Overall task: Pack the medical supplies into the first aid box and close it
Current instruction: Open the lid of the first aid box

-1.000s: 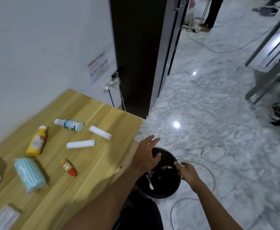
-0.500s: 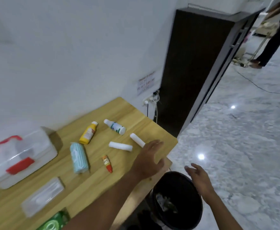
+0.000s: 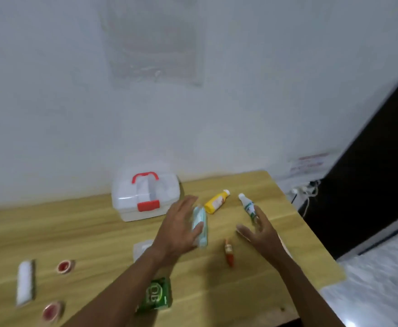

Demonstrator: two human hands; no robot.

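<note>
At the table's [image 3: 75, 232] far edge, by the wall, the box [image 3: 143, 197] sat closed, red latch toward the person. Near the middle, the left hand [image 3: 179, 230] lay over the mask pack [image 3: 201, 232], fingers straight and spread; blur hid any contact. The right hand [image 3: 261, 232], fingers wide and holding nothing, was beside the white bottle [image 3: 247, 206] toward the right edge. A red tube [image 3: 229, 253] lay between the hands.
</note>
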